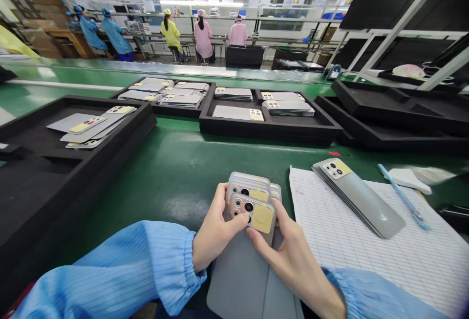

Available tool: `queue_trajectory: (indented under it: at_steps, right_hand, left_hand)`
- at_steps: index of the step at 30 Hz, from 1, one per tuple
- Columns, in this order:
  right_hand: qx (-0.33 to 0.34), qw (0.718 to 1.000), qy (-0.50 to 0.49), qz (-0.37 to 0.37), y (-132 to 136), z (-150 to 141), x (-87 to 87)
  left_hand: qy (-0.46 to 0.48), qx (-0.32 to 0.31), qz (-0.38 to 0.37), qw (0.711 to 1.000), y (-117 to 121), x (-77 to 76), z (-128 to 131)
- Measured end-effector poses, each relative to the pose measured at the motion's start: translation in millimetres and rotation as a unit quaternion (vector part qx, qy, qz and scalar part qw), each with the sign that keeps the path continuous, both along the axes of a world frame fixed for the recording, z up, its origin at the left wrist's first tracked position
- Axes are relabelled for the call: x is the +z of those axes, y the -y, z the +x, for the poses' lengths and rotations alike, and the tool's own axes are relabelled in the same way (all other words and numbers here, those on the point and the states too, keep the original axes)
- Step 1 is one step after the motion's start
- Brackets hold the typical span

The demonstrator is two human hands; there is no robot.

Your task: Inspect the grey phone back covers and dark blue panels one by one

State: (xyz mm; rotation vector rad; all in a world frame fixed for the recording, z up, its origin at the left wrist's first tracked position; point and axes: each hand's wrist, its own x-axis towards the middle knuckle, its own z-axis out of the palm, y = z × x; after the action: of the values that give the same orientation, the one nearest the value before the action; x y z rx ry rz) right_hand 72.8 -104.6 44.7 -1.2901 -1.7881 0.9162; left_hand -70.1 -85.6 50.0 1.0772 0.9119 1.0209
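Between my two hands is a stack of grey phone back covers [238, 272], their camera ends pointing away from me. My left hand [218, 231] grips the stack from the left, its thumb lying over the lenses of the top cover. From the right, my right hand [289, 248] closes on the same stack, thumb near the lower edge of the camera block. Yellow film [263, 219] covers part of that block. The covers are slightly fanned, and their near ends run out of the picture at the bottom.
Right of my hands, several more back covers [361, 197] lie on a lined paper sheet [322, 245] beside a blue pen [403, 197]. Black trays [271, 131] with stacked covers stand beyond, another black tray [120, 162] at left. Further trays [399, 133] are piled right. Several people sit far back.
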Motion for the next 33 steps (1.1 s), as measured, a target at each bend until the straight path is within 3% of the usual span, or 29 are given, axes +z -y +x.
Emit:
queue_trajectory:
  at_steps: [33]
  right_hand:
    - [-0.003, 1.000, -0.012, -0.016, -2.1, -0.4, 0.4]
  left_hand:
    - [-0.001, -0.003, -0.020, 1.000, 1.4, 5.9, 0.2]
